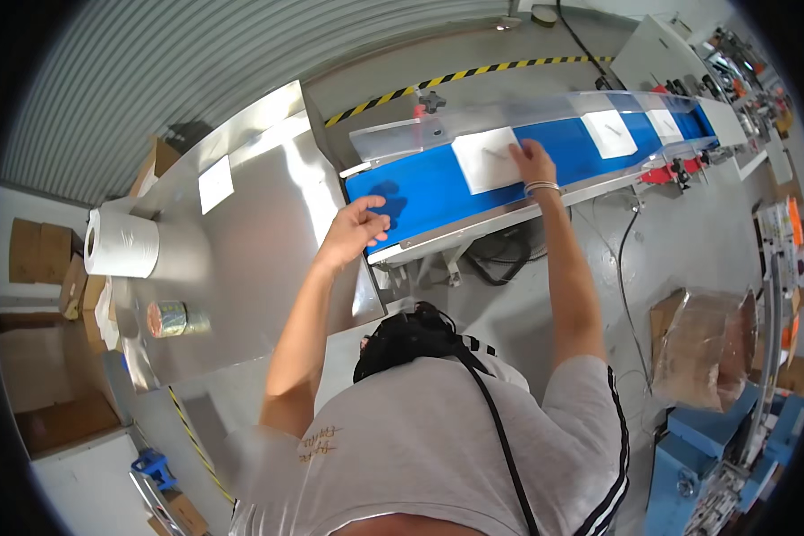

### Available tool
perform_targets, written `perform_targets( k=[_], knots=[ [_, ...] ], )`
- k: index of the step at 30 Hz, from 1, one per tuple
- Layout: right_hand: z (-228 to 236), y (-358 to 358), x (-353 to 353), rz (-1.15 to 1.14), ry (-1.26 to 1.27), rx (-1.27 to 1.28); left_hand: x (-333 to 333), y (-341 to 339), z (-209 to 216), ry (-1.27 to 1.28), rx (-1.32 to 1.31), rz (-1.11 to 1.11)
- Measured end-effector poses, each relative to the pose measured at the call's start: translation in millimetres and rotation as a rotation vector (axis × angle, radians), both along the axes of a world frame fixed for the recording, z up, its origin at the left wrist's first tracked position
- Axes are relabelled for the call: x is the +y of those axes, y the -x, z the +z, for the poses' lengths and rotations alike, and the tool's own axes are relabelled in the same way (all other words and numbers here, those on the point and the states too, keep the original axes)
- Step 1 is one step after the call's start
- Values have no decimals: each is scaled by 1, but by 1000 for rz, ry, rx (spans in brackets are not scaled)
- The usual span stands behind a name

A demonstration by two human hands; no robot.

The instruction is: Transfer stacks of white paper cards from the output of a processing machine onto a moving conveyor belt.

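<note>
A blue conveyor belt (pixel 429 186) runs from the middle of the view toward the upper right. At the right edge of a flat white square packet (pixel 484 163), my right hand (pixel 534 164) has its fingers bent and closed on that edge. The packet's face carries a faint grey mark; whether it rests on the belt or is raised a little I cannot tell. Over the belt's near left end is my left hand (pixel 357 232), fingers apart and curved, holding nothing. Farther along the belt lie another white packet (pixel 609 135) and a third white packet (pixel 664 126).
Left of the belt stands a steel table (pixel 250 277) bearing a white sheet (pixel 215 184), a large white roll (pixel 123 243) and a tape roll (pixel 167 319). Clear guards (pixel 393 139) line the belt. A plastic-covered carton (pixel 706 348) sits on the floor at right.
</note>
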State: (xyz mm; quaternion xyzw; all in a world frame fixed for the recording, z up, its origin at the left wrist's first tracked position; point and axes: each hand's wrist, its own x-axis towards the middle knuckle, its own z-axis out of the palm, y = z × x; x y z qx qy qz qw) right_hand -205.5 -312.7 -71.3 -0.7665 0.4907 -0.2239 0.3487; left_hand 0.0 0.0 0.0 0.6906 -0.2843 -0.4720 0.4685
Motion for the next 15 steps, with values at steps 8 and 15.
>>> perform_targets(
  k=[8,15],
  knots=[
    [-37,80,71,-469,253,-463,24,29,-45,-69,-34,-93],
    [-184,131,264,-251,-281,195,49,41,-58,280,-745,-218]
  ],
)
